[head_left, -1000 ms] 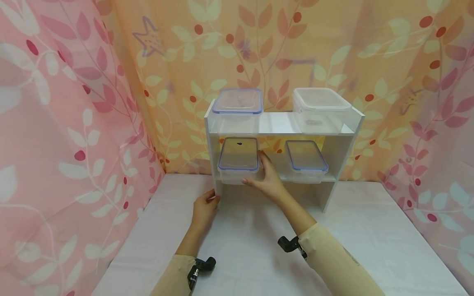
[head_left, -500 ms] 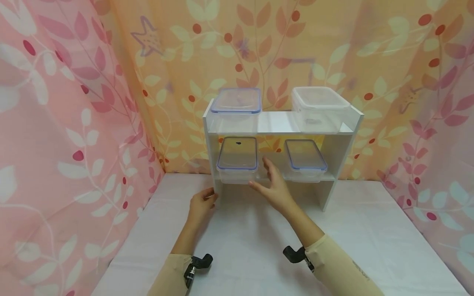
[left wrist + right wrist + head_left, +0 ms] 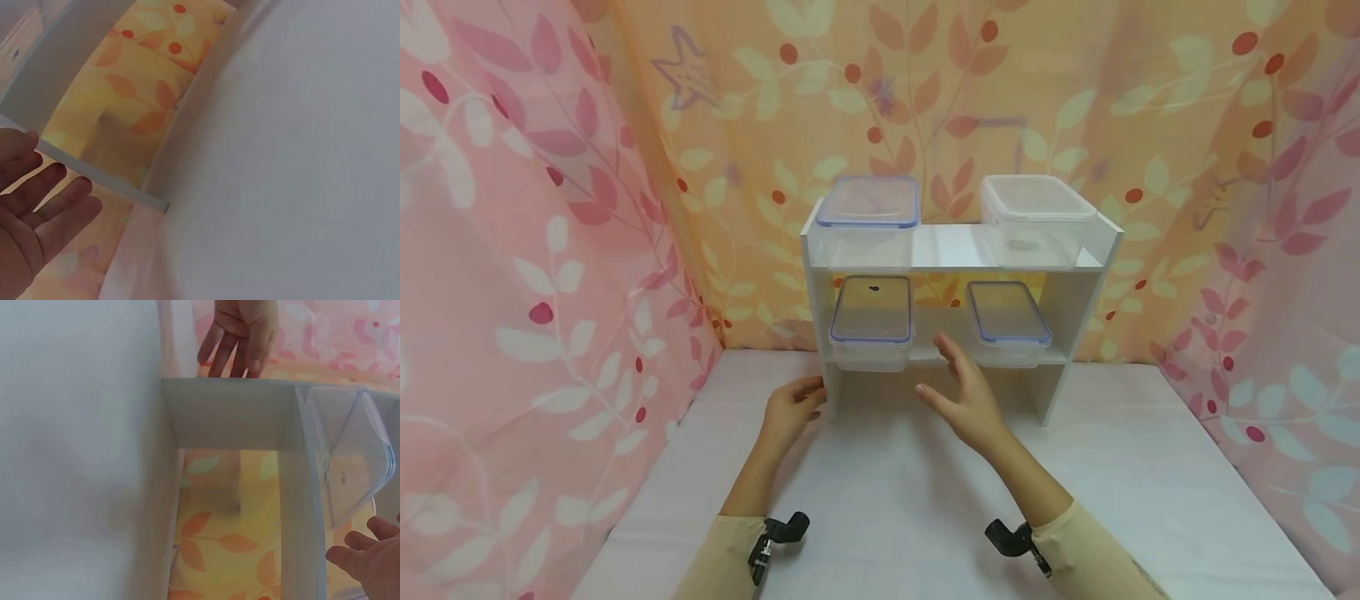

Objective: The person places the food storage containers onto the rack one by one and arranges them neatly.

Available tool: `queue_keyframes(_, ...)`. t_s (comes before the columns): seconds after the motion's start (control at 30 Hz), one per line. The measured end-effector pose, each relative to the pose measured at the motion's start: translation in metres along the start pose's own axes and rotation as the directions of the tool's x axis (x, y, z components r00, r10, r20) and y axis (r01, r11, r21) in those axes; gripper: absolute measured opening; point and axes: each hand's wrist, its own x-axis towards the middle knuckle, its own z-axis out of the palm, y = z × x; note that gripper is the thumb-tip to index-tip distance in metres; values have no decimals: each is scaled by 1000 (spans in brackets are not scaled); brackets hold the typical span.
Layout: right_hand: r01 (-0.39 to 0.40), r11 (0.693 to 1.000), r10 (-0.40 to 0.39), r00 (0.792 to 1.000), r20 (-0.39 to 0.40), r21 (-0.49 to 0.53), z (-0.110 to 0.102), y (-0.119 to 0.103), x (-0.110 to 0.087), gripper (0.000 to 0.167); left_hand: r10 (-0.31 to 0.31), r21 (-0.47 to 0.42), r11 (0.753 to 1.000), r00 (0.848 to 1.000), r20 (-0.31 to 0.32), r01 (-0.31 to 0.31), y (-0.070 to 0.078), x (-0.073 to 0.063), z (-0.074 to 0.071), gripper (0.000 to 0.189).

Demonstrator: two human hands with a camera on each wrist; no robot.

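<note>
A small white two-tier shelf stands on the table. On its middle board sit two clear lidded food containers with blue-edged lids, one at the left and one at the right. My right hand hovers in front of the middle board between them, thumb and fingers spread, holding nothing. My left hand is beside the shelf's left side panel, fingers extended, its fingertips at or very near the panel edge; contact is unclear. In the left wrist view, the left hand has nothing in it.
On the top board stand another blue-rimmed clear container at the left and a white-lidded one at the right. A white cloth covers the table. Flowered curtains hang behind and at both sides.
My right hand has let go of the lower left container and drawn back to the right and toward me. My left hand stays by the side panel. The head view has shifted slightly.
</note>
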Motion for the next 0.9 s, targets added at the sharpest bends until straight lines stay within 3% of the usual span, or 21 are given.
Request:
queue_keyframes(0.27, 31, 999, -30, 999, 22, -45, -7, 8, -15, 79, 16, 31, 999, 1000, 24, -17, 16, -7, -14, 37)
queue_keyframes(0.6, 26, 983, -7, 995, 103, -184, -31, 18, -42, 75, 79, 181, 979, 994, 82, -92, 25, -21, -26, 36)
queue_keyframes(0.77, 36, 958, -3, 993, 115, -285, -48, 29, -58, 73, 135, 263, 951, 983, 123, -164, 27, -32, -35, 31)
queue_keyframes(0.9, 42, 939, 7, 990, 142, -342, -61, 39, -70, 73, 130, 329, 926, 975, 177, -184, 25, -43, -41, 30)
